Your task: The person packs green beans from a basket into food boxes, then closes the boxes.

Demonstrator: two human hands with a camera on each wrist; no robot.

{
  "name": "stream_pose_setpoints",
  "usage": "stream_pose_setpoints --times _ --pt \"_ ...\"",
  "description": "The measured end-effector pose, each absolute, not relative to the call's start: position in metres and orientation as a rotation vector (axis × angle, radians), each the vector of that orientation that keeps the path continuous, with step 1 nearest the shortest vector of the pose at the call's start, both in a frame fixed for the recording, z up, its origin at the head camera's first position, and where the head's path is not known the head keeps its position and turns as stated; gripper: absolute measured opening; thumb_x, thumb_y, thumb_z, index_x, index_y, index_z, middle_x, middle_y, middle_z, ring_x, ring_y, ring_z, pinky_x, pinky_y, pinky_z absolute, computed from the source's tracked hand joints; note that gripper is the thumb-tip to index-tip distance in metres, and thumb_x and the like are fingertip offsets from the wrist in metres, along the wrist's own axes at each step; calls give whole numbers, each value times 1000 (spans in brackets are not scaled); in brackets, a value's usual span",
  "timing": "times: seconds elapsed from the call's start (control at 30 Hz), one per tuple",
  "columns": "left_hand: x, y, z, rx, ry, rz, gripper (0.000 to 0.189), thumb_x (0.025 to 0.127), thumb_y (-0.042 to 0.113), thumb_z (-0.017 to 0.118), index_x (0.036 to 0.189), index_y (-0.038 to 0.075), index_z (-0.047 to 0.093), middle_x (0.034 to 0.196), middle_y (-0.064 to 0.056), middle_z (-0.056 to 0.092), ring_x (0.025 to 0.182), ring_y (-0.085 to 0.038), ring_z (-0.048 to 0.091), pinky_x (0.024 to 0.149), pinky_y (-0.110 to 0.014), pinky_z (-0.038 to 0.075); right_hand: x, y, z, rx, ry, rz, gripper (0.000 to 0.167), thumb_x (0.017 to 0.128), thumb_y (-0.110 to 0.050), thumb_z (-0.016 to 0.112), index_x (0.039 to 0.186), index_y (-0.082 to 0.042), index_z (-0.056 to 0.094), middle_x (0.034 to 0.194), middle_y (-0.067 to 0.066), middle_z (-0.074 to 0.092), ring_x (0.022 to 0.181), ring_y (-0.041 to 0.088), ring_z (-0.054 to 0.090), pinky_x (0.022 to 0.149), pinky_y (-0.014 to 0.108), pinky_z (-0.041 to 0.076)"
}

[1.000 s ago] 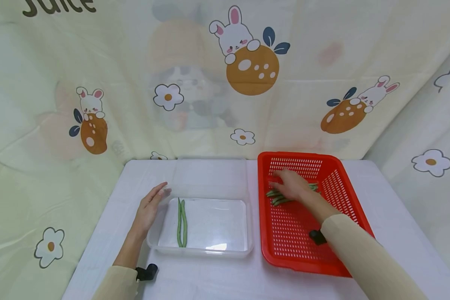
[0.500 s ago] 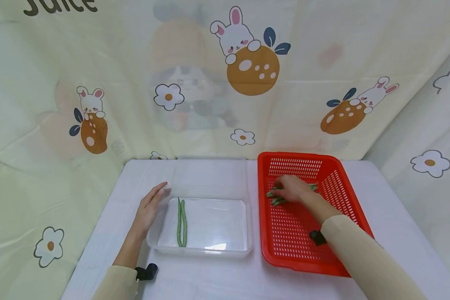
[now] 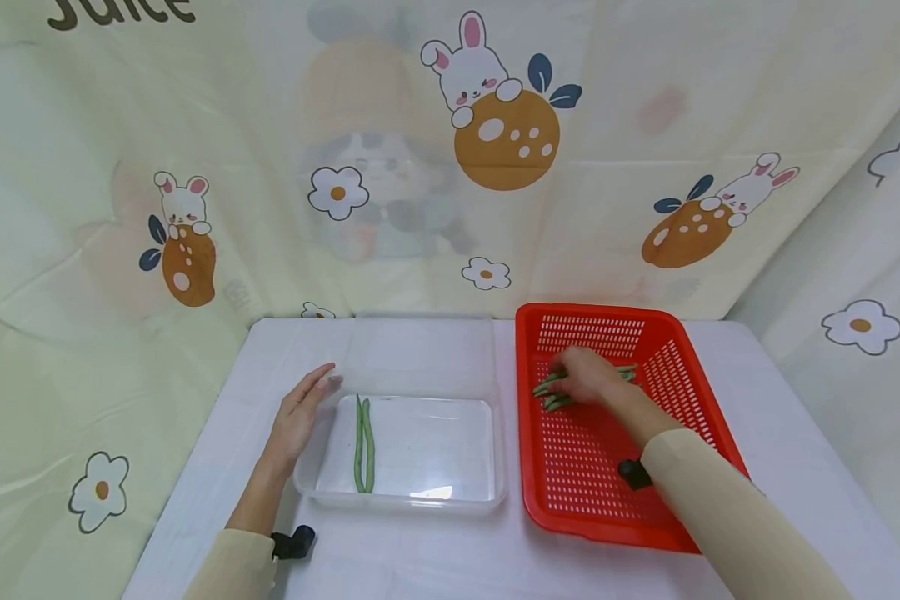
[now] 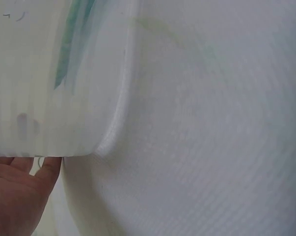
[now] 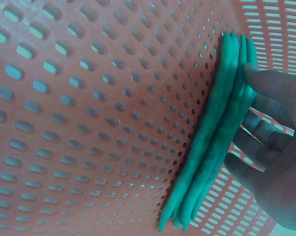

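My right hand (image 3: 587, 377) is down inside the red basket (image 3: 527, 433), over a small bunch of green beans (image 3: 558, 402). In the right wrist view the thumb presses on the near side of the beans (image 5: 206, 147) and the fingers curl behind them, so the hand (image 5: 280, 132) pinches at least one bean. How many beans it holds is hidden. On the left, my left hand (image 3: 294, 421) rests with straight fingers against the left wall of a clear plastic box (image 3: 401, 503). Two green beans (image 3: 363, 446) lie side by side in that box, near its left end.
The box's clear lid (image 3: 423, 346) lies flat behind it. A white cloth covers the table (image 3: 390, 558), with a printed curtain (image 3: 270, 167) hanging at the back. Black wrist cameras sit on both wrists.
The right hand's fingers have lowered onto the beans and closed in, and a bean has shifted slightly under them. The left hand and the box have stayed put.
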State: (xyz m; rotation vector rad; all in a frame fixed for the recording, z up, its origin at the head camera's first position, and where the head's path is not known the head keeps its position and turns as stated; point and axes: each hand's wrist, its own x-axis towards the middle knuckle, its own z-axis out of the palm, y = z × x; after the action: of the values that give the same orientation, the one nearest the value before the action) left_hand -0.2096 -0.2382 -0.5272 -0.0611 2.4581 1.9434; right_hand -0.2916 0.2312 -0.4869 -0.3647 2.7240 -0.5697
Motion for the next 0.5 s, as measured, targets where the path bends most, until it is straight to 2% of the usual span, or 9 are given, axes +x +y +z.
stream_pose_setpoints --times 0.3,0.5 --pt "-208 -238 -525 -71 2472 1920 48 114 36 39 157 16 45 155 -14 55 152 -31 42 128 -56 22 -290 233 -485 -353 2806 -624 25 100 -22 70 119 -8 75 104 9 75 91 25 64 90 47 59" --pt "-208 -238 -526 -50 2486 1923 48 114 36 39 157 15 45 153 -16 56 150 -32 44 128 -56 23 -290 234 -487 -374 2893 -698 30 106 -21 61 130 -6 69 114 13 74 97 28 64 97 52 56"
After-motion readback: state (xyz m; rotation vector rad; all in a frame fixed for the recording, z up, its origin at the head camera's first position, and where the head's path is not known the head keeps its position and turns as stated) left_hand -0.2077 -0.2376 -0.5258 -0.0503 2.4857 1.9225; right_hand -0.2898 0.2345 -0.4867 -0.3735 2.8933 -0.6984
